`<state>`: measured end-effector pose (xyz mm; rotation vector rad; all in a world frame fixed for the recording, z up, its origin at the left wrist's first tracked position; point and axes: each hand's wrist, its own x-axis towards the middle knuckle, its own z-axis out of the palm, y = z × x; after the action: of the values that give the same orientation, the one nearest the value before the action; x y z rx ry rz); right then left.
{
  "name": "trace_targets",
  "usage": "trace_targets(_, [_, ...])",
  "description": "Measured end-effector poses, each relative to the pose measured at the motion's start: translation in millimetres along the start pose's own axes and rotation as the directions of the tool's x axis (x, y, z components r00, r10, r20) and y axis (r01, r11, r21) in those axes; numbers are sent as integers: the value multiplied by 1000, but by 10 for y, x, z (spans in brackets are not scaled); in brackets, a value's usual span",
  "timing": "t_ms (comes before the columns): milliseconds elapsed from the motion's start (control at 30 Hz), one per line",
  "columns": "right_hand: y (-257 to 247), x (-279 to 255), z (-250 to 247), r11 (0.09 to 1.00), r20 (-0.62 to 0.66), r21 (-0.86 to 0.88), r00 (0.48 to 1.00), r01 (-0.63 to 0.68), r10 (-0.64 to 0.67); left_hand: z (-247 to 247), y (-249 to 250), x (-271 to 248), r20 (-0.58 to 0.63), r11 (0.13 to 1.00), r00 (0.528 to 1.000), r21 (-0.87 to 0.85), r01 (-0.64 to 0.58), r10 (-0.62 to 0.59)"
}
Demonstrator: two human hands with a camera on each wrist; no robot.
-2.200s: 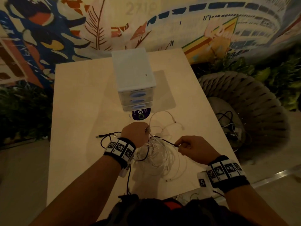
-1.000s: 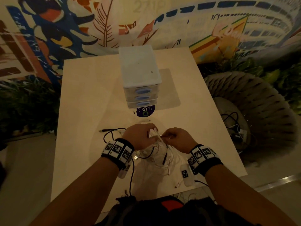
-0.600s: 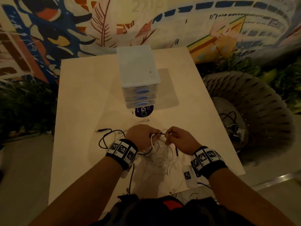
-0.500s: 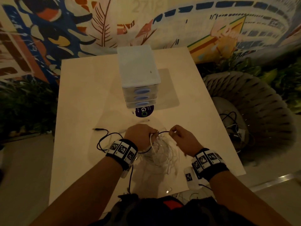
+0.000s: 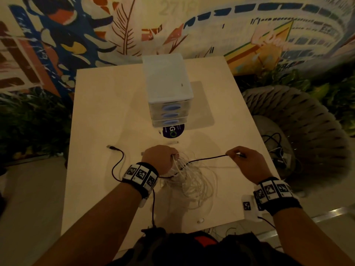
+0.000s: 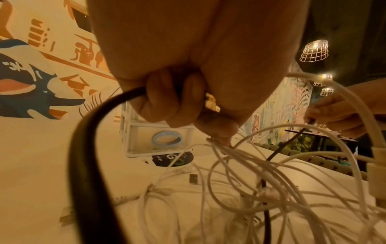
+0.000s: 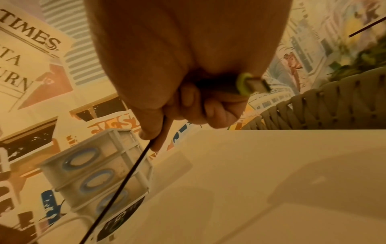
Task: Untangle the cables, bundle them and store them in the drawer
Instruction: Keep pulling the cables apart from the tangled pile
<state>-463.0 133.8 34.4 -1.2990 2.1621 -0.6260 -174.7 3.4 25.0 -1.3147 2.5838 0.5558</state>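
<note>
Black cable (image 5: 207, 159) ran taut between the two hands above the near half of the table (image 5: 96, 112); its far plug end (image 5: 111, 147) lay on the tabletop to the left. White cables (image 5: 192, 181) sat in a loose tangle on the table just below and beside the left hand (image 5: 160, 158), some strands lifted. Left hand was fisted around the black cable and a clump of white strands; left wrist view showed a connector (image 6: 212, 103) wedged between the fingers. Right hand (image 5: 245, 160) pinched the black cable between thumb and fingers, with a green-collared plug (image 7: 253, 85) poking from the fist. Drawer unit (image 5: 169, 96) stood mid-table, all three drawers closed, a dark round sticker (image 5: 172, 130) at its base. Woven chair (image 5: 299, 131) right of table, holding more dark cables.
</note>
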Motion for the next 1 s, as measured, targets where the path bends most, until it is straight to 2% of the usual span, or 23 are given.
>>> trace_targets(133, [47, -113, -67, 1000, -1, 25, 1000, -7, 8, -12, -11, -20, 11, 999, 999, -16, 38, -38])
trace_targets(233, [-178, -201, -78, 997, -9, 50, 998, 56, -56, -76, 5, -54, -12, 998, 999, -57, 42, -42])
trace_targets(400, [-809, -143, -137, 964, -29, -6, 964, 264, -264, -388, 26, -149, 107, 958, 987, -272, -89, 122])
trace_targets(467, [-1028, -84, -164, 945, -30, -51, 946, 322, -324, -480, -17, -182, 59, 952, 990, -288, -107, 129])
trace_targets(600, [-1367, -8, -234, 894, -11, -156, 904, 420, -427, -682, 81, -267, -192, 878, 979, -455, -151, 69])
trace_targets(667, [-1518, -15, -272, 868, -10, -168, 880, 468, -476, -729, 219, -258, -221, 860, 970, -471, -197, 102])
trace_targets(733, [-1661, -41, -317, 846, -37, -149, 852, 511, -522, -664, 344, -217, -146, 896, 977, -397, -199, 152])
trace_targets(833, [-1784, -68, -410, 838, -108, -131, 833, 529, -543, -496, 407, -155, -20, 937, 987, -314, -155, 156])
trace_targets(933, [-1747, -43, -574, 845, -265, -7, 814, 535, -517, -360, 327, -160, 128, 976, 984, -195, -98, 124])
trace_targets(1000, [-1657, 6, -703, 839, -391, 58, 786, 541, -480, -303, 240, -183, 157, 989, 984, -137, -59, 81])
